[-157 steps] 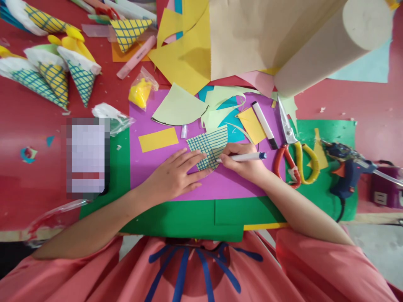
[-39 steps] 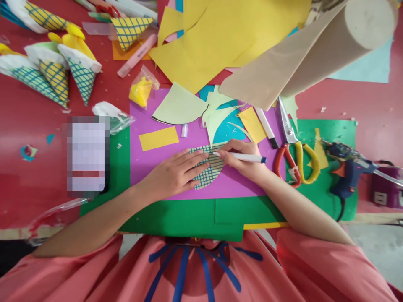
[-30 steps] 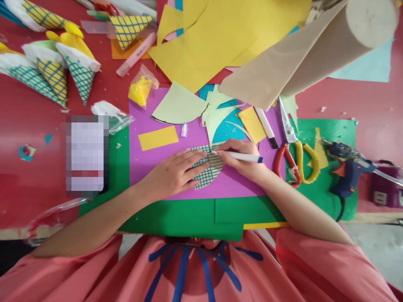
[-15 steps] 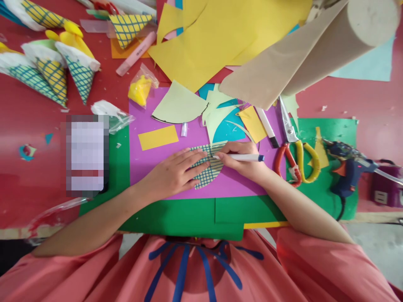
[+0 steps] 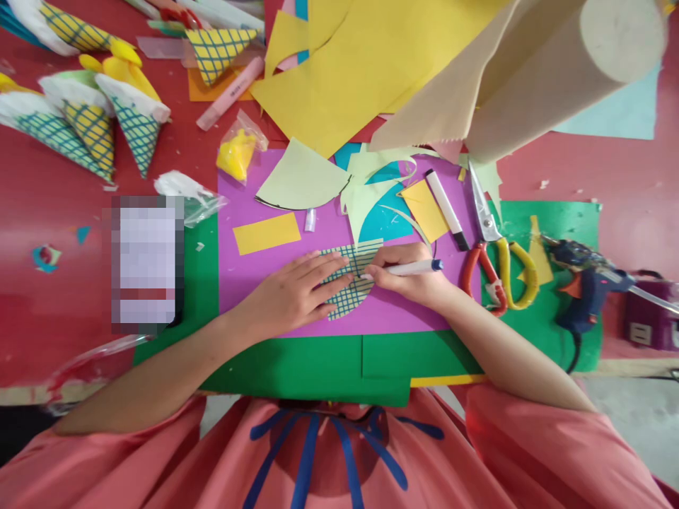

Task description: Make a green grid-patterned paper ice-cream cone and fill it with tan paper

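Observation:
My left hand (image 5: 289,293) lies flat, fingers spread, pressing a pale green quarter-circle of paper (image 5: 351,283) with a blue grid drawn on it onto a purple sheet (image 5: 265,276). My right hand (image 5: 411,279) grips a white marker with a blue end (image 5: 416,267), its tip touching the gridded paper near its upper middle. Both hands rest on the purple sheet, which lies over green sheets (image 5: 318,367).
Red-and-yellow scissors (image 5: 491,254), a second marker (image 5: 446,210), a blue glue gun (image 5: 581,279). Yellow paper scraps (image 5: 267,234), a plain pale green quarter-circle (image 5: 300,180), finished gridded cones (image 5: 90,120), a beige felt roll (image 5: 541,67), a blurred object (image 5: 147,263).
The marker tip slid down across the gridded paper, adding lines. Since five seconds ago the paper was turned. The beige felt roll's loose flap overhead shifted.

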The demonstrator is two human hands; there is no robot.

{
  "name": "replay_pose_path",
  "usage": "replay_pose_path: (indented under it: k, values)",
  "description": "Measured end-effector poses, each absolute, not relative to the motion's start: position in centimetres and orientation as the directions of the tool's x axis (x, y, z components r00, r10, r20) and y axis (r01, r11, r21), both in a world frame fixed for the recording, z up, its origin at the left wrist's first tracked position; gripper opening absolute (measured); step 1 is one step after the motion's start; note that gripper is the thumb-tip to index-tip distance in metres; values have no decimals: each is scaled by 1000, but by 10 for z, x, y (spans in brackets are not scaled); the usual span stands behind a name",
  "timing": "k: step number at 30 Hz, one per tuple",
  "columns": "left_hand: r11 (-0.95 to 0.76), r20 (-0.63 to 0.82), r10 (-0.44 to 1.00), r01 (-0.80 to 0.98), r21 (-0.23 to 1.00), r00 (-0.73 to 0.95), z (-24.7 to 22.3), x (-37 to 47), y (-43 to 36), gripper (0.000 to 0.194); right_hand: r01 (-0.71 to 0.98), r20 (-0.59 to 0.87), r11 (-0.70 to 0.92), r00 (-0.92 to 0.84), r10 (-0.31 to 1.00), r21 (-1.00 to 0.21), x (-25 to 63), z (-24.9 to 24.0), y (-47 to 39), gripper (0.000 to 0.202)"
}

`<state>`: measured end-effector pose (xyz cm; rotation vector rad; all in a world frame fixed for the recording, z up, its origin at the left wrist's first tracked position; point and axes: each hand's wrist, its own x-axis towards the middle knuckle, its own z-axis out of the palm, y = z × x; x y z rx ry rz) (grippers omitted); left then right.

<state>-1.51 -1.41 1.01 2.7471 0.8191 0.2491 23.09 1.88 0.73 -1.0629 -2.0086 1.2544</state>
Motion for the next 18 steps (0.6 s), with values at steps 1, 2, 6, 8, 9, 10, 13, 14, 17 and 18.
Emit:
replay_pose_path:
  k: [1,2,6,8,9,10,13,14,17,18]
  values:
    - [-803,85,559,513,303,825,10,-15,-14,46,342,25,252,-548,836,-905,231,8,19,30]
    - [-801,83,560,513,307,824,9,-15,-14,46,345,19,247,-549,836,-905,230,8,19,30]
    - [-809,89,547,498,313,833,10,-16,-14,46,290,-6,151,-477,879,-945,231,11,19,28]
    - [-814,93,540,491,311,837,11,-17,-14,44,227,-37,62,-408,912,-972,232,13,19,27]
    - [-813,90,541,493,309,836,11,-17,-14,43,204,-47,34,-380,924,-978,232,13,19,27]
    - [-810,84,545,499,308,834,11,-17,-14,42,195,-46,27,-364,930,-981,232,14,19,27]
    - [-797,72,567,525,297,821,11,-18,-14,42,241,17,118,-383,924,-963,232,12,17,25]
    - [-793,72,574,532,295,816,11,-17,-14,43,257,47,162,-403,914,-953,232,11,17,24]
    - [-784,80,588,543,302,805,10,-17,-14,43,280,97,247,-457,884,-928,231,8,16,21]
    - [-782,84,590,542,308,803,11,-16,-15,43,288,100,257,-465,879,-923,231,7,16,20]
